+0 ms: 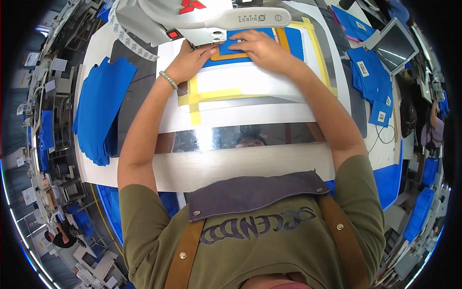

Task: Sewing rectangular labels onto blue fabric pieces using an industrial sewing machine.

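At the far middle, a white sewing machine head (pixel 173 21) stands over a blue fabric piece (pixel 293 45) with an orange-brown frame-like template (pixel 231 56) on it. My left hand (pixel 188 63), a beaded bracelet at its wrist, lies beside the machine's needle area. Its thumb reaches onto the near left corner of the template, and the other fingers are partly hidden under the machine head. My right hand (pixel 262 49) rests flat on the blue fabric, fingers spread, just right of the machine head. Neither hand shows anything gripped.
Yellow tape (pixel 216 96) borders the white work sheet. Stacked blue fabric pieces (pixel 103 106) lie on the left; blue pieces with white labels (pixel 368 72) lie on the right near a screen (pixel 395 45). A shiny metal strip (pixel 284 134) runs along the near side. A white printed ribbon (pixel 122 36) hangs left of the machine.
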A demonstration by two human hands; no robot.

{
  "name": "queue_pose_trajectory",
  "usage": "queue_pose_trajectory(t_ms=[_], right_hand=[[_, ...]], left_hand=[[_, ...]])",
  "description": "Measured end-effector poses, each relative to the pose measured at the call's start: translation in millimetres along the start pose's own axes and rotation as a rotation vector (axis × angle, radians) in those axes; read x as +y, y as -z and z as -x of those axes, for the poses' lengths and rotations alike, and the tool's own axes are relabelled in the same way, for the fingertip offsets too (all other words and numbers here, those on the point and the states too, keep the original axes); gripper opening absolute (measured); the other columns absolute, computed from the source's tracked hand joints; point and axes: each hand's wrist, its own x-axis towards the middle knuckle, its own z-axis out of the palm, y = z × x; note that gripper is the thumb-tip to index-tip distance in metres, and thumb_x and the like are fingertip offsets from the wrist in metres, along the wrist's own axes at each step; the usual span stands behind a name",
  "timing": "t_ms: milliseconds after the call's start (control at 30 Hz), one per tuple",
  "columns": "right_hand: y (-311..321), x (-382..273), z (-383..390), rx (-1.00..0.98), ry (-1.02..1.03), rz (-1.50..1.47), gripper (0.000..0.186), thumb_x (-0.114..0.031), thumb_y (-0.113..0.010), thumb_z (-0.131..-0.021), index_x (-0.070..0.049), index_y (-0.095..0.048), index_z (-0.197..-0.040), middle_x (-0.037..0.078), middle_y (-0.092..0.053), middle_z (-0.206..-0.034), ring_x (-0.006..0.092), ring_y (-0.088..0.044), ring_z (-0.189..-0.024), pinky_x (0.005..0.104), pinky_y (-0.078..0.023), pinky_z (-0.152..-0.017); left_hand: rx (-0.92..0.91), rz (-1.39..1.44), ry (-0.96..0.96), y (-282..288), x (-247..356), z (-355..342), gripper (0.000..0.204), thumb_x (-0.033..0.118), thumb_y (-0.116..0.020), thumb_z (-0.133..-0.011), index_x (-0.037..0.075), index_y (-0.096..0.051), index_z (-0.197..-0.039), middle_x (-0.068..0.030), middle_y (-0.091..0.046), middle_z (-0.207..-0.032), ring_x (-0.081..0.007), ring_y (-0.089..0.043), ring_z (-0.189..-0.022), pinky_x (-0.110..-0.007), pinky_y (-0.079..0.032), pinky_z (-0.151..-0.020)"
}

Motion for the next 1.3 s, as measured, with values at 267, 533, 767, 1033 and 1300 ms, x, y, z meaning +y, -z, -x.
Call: queue_pose_trajectory(t_ms=[267, 533, 767, 1033, 1300], right_hand=[[-6.3, -13.4, -5.5, -0.008, 0.067, 0.049, 0.047, 0.007, -0.058, -0.093, -0.017, -0.078, -0.128, 0.01, -0.065, -0.144, 0.0301, -0.055, -0.138, 0.0451, -0.041, -0.119], [-8.6, -1.8, 2.1, 0.029, 0.01, -0.043, 0.044, 0.009, -0.06, -0.09, -0.012, -0.08, -0.123, 0.009, -0.067, -0.141, 0.0306, -0.057, -0.136, 0.0436, -0.044, -0.118], [-7.2, -4.9, 3.4, 0.003, 0.001, -0.002, 0.046, 0.005, -0.062, -0.089, -0.016, -0.079, -0.126, 0.008, -0.065, -0.143, 0.0296, -0.055, -0.137, 0.0423, -0.041, -0.12], [-5.5, -7.1, 1.3, 0.021, -0.025, -0.049, 0.046, 0.008, -0.06, -0.089, -0.014, -0.08, -0.124, 0.008, -0.066, -0.143, 0.0299, -0.056, -0.136, 0.044, -0.042, -0.12], [1.9, -9.6, -3.0, -0.048, -0.034, -0.022, 0.047, 0.008, -0.059, -0.09, -0.015, -0.078, -0.126, 0.008, -0.065, -0.144, 0.0295, -0.055, -0.138, 0.0436, -0.041, -0.121]], left_hand=[[0.254, 0.193, 0.095, 7.0, -35.3, -12.0, 0.029, 0.012, -0.073, -0.097, -0.003, -0.071, -0.121, -0.0183, -0.076, -0.118, -0.0329, -0.072, -0.108, -0.038, -0.056, -0.096], [0.174, 0.196, 0.036, -2.4, -16.5, -23.5, 0.031, 0.019, -0.074, -0.099, 0.002, -0.072, -0.125, -0.0191, -0.076, -0.12, -0.0311, -0.072, -0.111, -0.039, -0.055, -0.097], [0.093, -0.023, -0.047, 3.8, -7.1, -21.0, 0.03, 0.022, -0.066, -0.104, 0.01, -0.072, -0.131, -0.0112, -0.075, -0.125, -0.0301, -0.069, -0.11, -0.04, -0.051, -0.1], [0.141, 0.046, -0.056, 7.3, -21.5, -24.7, 0.027, 0.021, -0.072, -0.099, 0.004, -0.074, -0.12, -0.0184, -0.077, -0.114, -0.0355, -0.073, -0.107, -0.043, -0.056, -0.092], [0.097, 0.007, 0.033, 16.2, -43.0, -27.1, 0.034, 0.021, -0.074, -0.098, 0.003, -0.068, -0.127, -0.0173, -0.074, -0.123, -0.0324, -0.07, -0.116, -0.041, -0.055, -0.098]])
